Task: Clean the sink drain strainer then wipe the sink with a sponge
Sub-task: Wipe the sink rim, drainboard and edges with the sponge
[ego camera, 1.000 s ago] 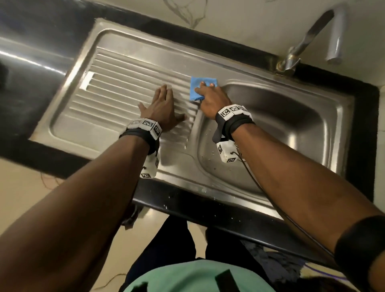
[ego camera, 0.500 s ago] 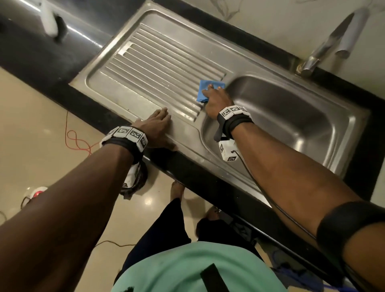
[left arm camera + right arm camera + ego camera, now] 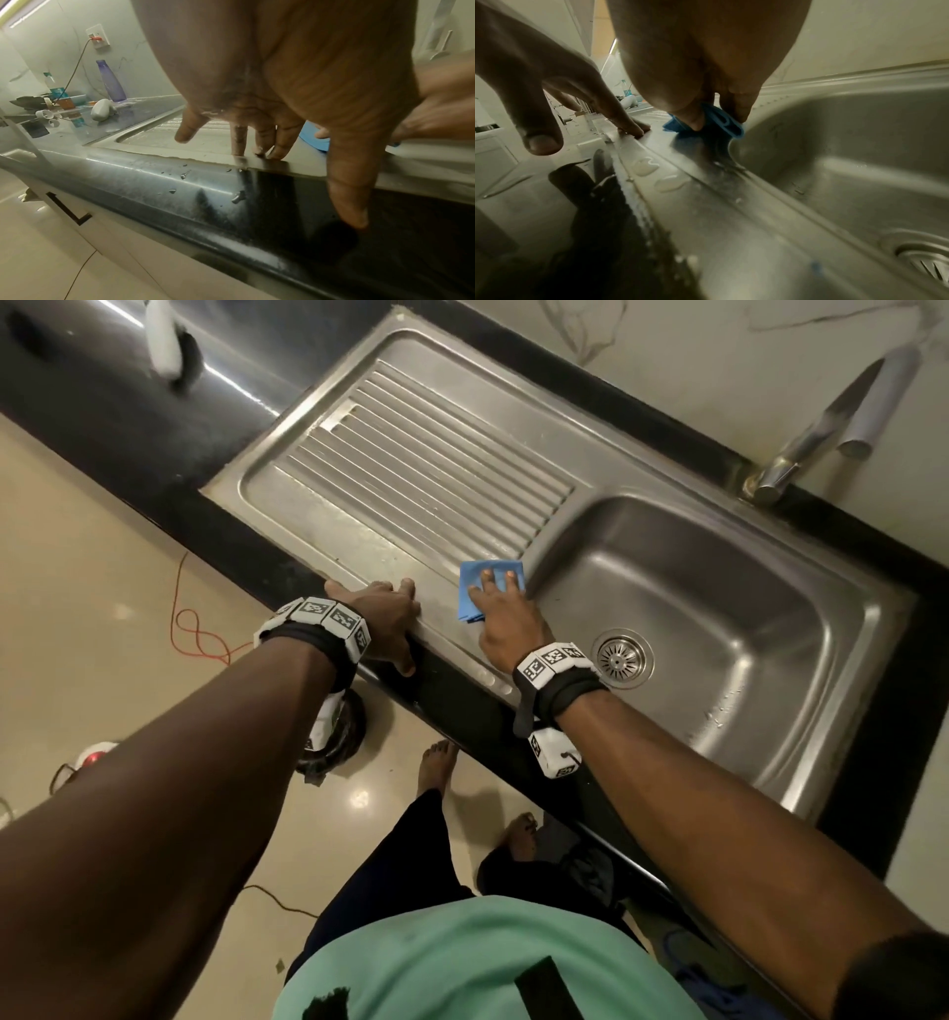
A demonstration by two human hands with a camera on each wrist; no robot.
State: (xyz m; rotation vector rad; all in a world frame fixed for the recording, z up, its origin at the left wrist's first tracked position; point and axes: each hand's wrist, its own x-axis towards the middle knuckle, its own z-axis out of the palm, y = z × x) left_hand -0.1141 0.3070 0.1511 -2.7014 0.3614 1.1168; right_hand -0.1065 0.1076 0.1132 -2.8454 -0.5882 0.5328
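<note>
A blue sponge (image 3: pixel 468 590) (image 3: pixel 312 138) (image 3: pixel 721 123) lies on the steel sink's drainboard (image 3: pixel 426 469), at the near left corner of the basin (image 3: pixel 719 588). My right hand (image 3: pixel 493 588) (image 3: pixel 713 113) presses it down, fingers on top, and thumb and fingers pinch its folded edge. My left hand (image 3: pixel 380 613) (image 3: pixel 270 142) rests on the sink's front rim with straight fingers and holds nothing; its thumb lies on the black counter edge. The round drain strainer (image 3: pixel 622 658) (image 3: pixel 926 261) sits in the basin floor, just right of my right wrist.
A faucet (image 3: pixel 821 428) stands at the sink's back right. The black counter (image 3: pixel 102 403) left of the sink holds a white object (image 3: pixel 163 341), with bottles (image 3: pixel 111 81) further along. Water drops lie on the front rim (image 3: pixel 654 172). An orange cable (image 3: pixel 200 629) lies on the floor.
My right hand slid the sponge from the far side of the drainboard toward the near edge. My left hand moved off the drainboard ribs back to the front rim.
</note>
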